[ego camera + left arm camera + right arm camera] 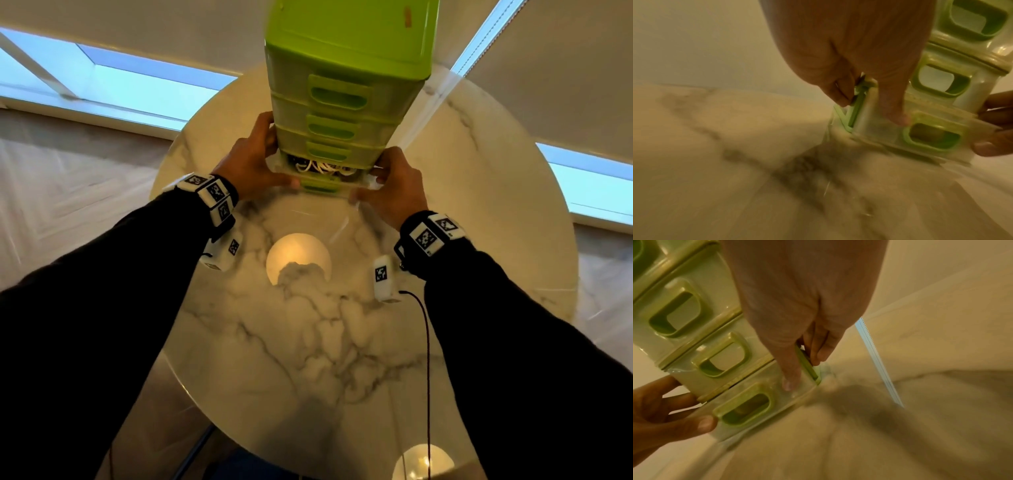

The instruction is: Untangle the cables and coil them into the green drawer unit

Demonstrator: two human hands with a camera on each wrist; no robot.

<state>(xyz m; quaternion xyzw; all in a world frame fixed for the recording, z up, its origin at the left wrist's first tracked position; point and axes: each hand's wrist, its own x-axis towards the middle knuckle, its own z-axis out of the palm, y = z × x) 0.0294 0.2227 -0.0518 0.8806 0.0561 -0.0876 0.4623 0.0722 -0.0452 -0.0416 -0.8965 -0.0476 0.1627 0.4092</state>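
The green drawer unit [346, 51] stands at the far side of the marble table [308, 359]. Its bottom drawer [329, 185] is slid partway out, and white and dark cables [320, 168] lie coiled inside it. My left hand [269, 161] grips the drawer's left front corner, thumb on the front and fingers along the side, as the left wrist view shows [869, 104]. My right hand [376, 176] grips the right front corner the same way [804, 369]. The upper drawers are closed.
The round table's near half [325, 394] shows only bright lamp reflections [298, 257]. A thin black cord [427, 359] hangs from my right wrist camera. Low windows [130, 89] and white blinds stand behind the table.
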